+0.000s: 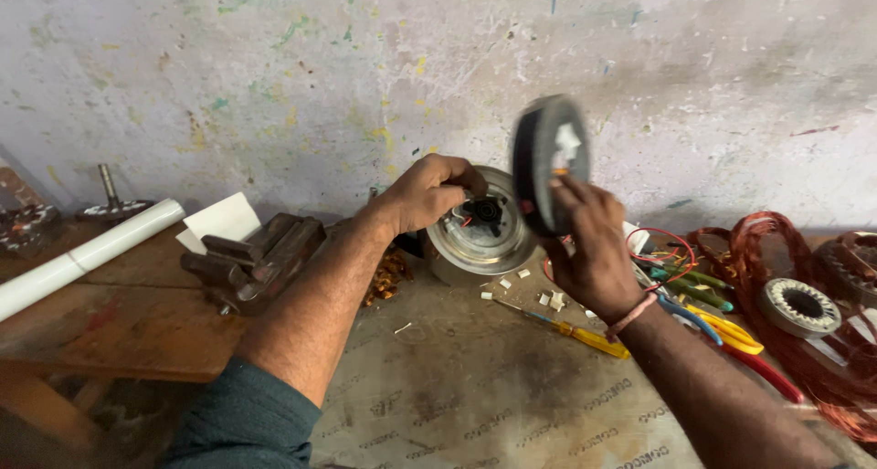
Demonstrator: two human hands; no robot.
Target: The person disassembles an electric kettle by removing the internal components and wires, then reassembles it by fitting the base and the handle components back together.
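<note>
Wooden bench [119, 327], partly covered by a printed sheet [475, 405]. Directly on it: vise [256, 259], white tube [87, 254], screwdriver [571, 330], scissors [722, 327], white chips [548, 297], copper coils [776, 250], stator core [801, 306].

From my feed, the left arm [311, 295] has a dark teal sleeve [242, 423] pushed up near the elbow. The right wrist wears a pinkish band [630, 316], and both forearms are otherwise bare.
</note>
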